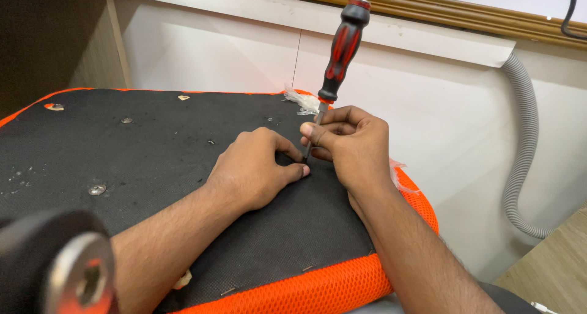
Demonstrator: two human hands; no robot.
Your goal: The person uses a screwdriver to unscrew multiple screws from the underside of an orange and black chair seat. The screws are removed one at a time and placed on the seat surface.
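A seat cushion lies upside down, its underside covered in black fabric with an orange mesh edge. My right hand pinches the metal shaft of a screwdriver with a red and black handle, which stands nearly upright with its tip on the black fabric. My left hand rests flat on the fabric just left of the tip, its fingertips touching the spot where the tip meets the cloth.
Metal screw inserts dot the black underside. A blurred black and metal part sits at the lower left. A grey corrugated hose runs down the white wall at right. Scraps of clear plastic cling to the cushion's far edge.
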